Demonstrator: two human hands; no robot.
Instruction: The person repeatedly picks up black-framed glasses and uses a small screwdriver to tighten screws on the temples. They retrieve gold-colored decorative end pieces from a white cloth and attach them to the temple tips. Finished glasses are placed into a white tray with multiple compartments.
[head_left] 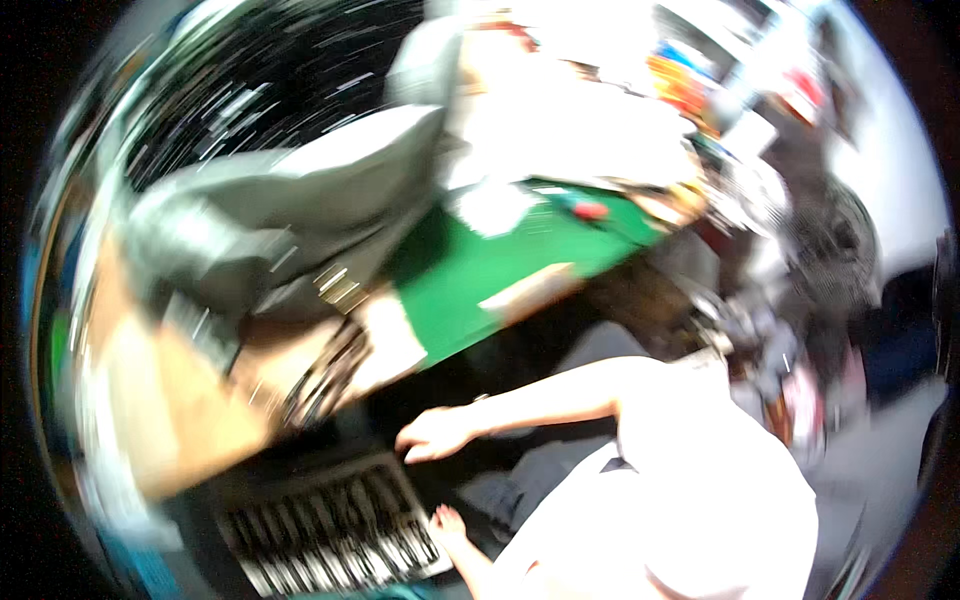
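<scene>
Apparently the work centres on the flat tray (pixel 409 492) at the lower left of the frame, with rows of dark and pale slim pieces (pixel 325 530) in it; blur hides what they are. The right hand (pixel 436 435), just above the tray's upper right corner, has its fingers loosely bent and a little apart, with nothing visible between them. The left hand (pixel 449 521) is at the tray's right edge; whether it touches or grips that edge, I cannot tell.

My advice would be to let the left hand steady the rim while the right comes in from above, fingertips leading, so that neighbouring pieces are not knocked askew. Pinching one piece by its end seems safer than raking across a row. The tray lies low, beside the near edge of the wooden surface (pixel 145 390), so the right forearm should keep clear of that edge and of the dark bundle (pixel 335 372) left of centre. Steadying the gaze first would help too, since everything looks smeared.
</scene>
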